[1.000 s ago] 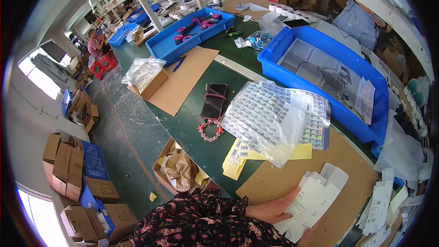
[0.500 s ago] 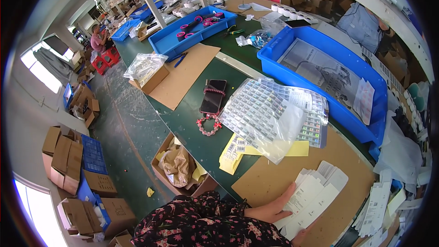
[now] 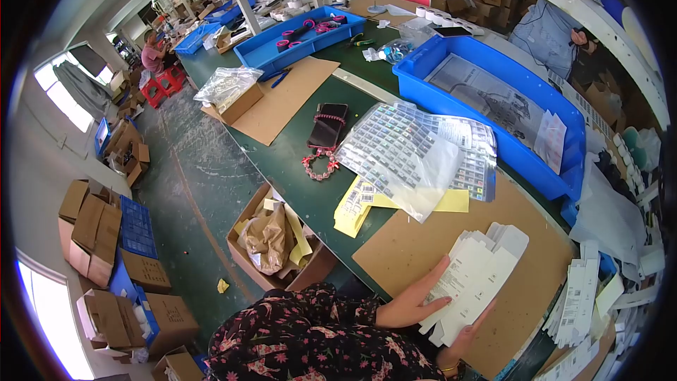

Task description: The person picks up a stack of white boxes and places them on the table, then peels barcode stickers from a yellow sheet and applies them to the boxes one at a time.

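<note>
A stack of flat white cartons point(image 3: 471, 279) with small dark print lies tilted over the brown cardboard sheet point(image 3: 395, 254), held between both hands. My left hand point(image 3: 415, 302) grips its left edge, thumb on top and fingers stretched along the side. From below, my right hand point(image 3: 465, 342) closes on the lower right edge; part of its fingers is hidden under the cartons. Just beyond the stack are yellow label strips point(image 3: 451, 201) and clear plastic-covered sheets of small silvery stickers point(image 3: 402, 148).
A phone point(image 3: 328, 125) and a beaded bracelet point(image 3: 320, 165) lie on the green table. Behind stands a large blue tray point(image 3: 493, 116); another blue tray point(image 3: 300, 39) holds tape rolls. More white cartons point(image 3: 575, 303) are at the right. An open box of brown paper point(image 3: 275, 240) stands left, below the table edge.
The carton stack has risen slightly and tilted, with its upper ends drawn closer together. My right hand now shows more, at the lower right edge. The camera view has shifted a little.
</note>
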{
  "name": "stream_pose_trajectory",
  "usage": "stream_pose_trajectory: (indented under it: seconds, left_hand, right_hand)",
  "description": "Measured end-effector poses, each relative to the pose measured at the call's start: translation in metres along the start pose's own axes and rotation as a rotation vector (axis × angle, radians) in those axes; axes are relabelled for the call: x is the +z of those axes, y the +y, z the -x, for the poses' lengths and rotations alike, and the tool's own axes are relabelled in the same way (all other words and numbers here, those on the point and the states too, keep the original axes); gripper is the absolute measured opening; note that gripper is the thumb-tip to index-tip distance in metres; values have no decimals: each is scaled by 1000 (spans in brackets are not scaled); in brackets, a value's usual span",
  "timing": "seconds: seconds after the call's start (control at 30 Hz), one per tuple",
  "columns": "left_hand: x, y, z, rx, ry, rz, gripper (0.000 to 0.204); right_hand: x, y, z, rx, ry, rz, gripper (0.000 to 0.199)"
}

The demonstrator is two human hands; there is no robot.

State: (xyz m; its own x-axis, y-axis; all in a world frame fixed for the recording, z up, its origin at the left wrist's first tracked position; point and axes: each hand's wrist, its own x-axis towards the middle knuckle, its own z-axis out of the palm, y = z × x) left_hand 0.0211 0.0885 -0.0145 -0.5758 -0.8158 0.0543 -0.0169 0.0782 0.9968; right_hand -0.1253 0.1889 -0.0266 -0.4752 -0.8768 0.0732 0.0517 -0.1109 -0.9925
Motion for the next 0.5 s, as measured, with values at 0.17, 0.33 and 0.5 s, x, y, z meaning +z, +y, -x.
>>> stream_pose_trajectory:
  seconds: [0.17, 0.33, 0.5]
  left_hand:
    - [-2, -1, 0, 27, -9, -12, 80]
    - [-12, -1, 5, 41, -54, 34, 78]
    - [-17, 11, 9, 145, -128, -74, 76]
  right_hand:
    - [1, 0, 4, -47, -1, -8, 100]
    - [-4, 11, 13, -88, -8, 21, 96]
    - [-8, 19, 13, -153, -28, 112, 90]
